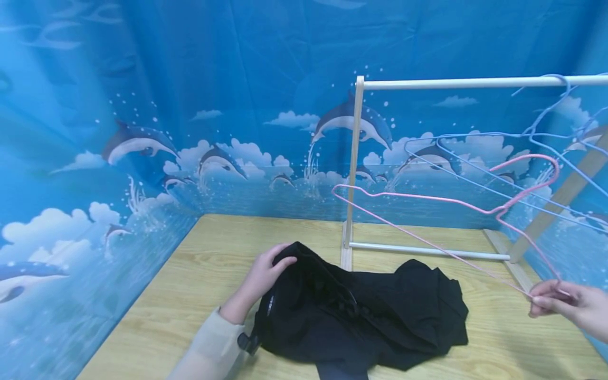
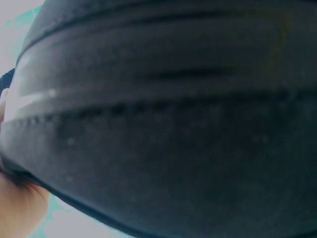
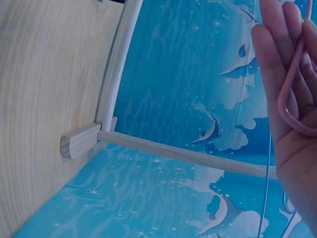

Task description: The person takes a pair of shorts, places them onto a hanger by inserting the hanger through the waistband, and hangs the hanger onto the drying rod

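A black garment (image 1: 380, 311) lies bunched on the wooden table, its left part lifted a little. My left hand (image 1: 266, 272) grips the garment's upper left edge, thumb on top of the cloth. In the left wrist view, the black cloth (image 2: 163, 158) with a stitched seam fills most of the picture, and part of the hand (image 2: 22, 206) shows at its left. At the far right, my right hand (image 1: 565, 303) pinches one end of a pink hanger (image 1: 427, 198), which is held in the air. The right wrist view shows the hanger's bent end (image 3: 285, 99) across the palm (image 3: 297, 144).
A rack with a white top bar (image 1: 456, 83) and wooden posts (image 1: 355, 158) stands at the back right of the table (image 1: 190, 295). Blue hangers (image 1: 537, 129) hang from the bar, behind the pink one. A blue dolphin-print curtain (image 1: 266, 68) surrounds the table.
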Demonstrator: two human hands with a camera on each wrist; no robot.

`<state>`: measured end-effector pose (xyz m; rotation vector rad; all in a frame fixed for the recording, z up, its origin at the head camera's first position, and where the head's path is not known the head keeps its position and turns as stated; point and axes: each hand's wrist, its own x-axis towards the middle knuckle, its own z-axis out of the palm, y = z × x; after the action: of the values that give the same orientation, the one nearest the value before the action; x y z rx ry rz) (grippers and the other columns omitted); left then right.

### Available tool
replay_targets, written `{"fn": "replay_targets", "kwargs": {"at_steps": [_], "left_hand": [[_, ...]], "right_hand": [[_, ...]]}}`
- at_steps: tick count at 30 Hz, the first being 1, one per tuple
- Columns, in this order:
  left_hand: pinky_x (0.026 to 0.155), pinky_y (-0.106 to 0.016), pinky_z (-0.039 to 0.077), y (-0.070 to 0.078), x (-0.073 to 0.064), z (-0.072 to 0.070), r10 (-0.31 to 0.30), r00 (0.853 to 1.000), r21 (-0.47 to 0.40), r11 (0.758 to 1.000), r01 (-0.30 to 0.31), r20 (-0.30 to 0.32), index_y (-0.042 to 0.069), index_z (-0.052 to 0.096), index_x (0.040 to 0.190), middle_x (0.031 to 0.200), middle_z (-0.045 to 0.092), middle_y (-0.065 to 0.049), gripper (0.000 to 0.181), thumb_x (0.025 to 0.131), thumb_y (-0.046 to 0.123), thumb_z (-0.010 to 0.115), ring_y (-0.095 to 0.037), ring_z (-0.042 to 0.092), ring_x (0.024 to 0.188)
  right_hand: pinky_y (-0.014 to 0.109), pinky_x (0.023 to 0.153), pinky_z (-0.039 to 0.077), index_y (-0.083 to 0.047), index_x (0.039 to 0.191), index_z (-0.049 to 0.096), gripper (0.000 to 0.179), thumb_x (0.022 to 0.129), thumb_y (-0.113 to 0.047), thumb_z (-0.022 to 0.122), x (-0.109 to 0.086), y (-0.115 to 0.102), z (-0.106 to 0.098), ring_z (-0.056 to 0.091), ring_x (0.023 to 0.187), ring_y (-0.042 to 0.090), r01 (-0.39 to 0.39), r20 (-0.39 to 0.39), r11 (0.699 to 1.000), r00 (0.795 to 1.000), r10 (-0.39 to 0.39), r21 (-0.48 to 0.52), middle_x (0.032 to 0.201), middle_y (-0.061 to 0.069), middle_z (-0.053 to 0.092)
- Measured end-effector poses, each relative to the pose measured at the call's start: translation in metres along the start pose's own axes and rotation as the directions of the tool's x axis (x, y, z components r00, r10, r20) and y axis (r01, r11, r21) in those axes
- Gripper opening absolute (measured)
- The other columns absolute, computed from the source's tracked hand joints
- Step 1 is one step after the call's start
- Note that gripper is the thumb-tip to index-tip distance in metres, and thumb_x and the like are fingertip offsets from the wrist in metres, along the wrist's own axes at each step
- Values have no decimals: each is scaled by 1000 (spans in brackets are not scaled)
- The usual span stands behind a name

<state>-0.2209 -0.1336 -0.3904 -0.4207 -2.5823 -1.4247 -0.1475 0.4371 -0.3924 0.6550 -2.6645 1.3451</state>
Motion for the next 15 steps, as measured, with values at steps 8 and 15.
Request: {"fn": "replay_targets", "kwargs": {"at_steps": [8, 15], "left_hand": [[103, -48, 46, 1, 0, 0, -4, 1000, 11, 1000, 4, -11, 6, 63, 125, 125, 65, -14, 36, 93, 21, 64, -30, 59, 120], [104, -48, 46, 1, 1, 0, -4, 1000, 15, 1000, 4, -10, 6, 63, 125, 126, 65, -14, 36, 93, 21, 65, -30, 58, 120]], "right_hand": [[11, 63, 54, -27, 103, 66, 51, 88, 19, 51, -1, -3, 6, 67, 76, 0, 116, 86, 978, 988, -132, 174, 85, -12, 69], [12, 62, 54, -25, 102, 66, 48, 87, 19, 53, -2, -4, 10, 67, 74, 1, 121, 94, 978, 986, -138, 169, 82, -11, 70]]}}
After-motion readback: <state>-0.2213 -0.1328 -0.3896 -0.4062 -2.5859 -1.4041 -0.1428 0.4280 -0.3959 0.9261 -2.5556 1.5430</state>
